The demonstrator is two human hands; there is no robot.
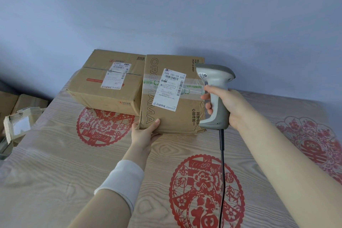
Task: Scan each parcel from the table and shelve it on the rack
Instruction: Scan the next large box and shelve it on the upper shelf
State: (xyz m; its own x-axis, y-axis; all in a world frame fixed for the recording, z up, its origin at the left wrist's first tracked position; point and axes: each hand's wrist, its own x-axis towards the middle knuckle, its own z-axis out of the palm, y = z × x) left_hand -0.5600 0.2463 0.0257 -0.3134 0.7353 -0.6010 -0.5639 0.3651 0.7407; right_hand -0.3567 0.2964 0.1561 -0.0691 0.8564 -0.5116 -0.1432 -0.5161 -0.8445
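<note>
Currently, the front parcel (166,120) sits toward the far side of the table (92,172), labelled face turned up toward the camera; its near edge appears raised. The left hand (144,133) pinches the near-left corner, thumb on top and fingers underneath. The shipping label (171,89) lies partly over a band of clear tape. The right hand (227,105) is wrapped fully round the grip of the scanner (214,83), whose head is close beside the parcel's right edge.

- Risk: a one-corner hold may let the parcel twist or slip, moving the barcode off the beam.
- Risk: tape glare or a steep angle may cause a misread.
- Risk: the second parcel (103,90), just behind on the left, carries its own labels and may be read instead.
- Risk: the hanging cable (222,172) may snag.
</note>
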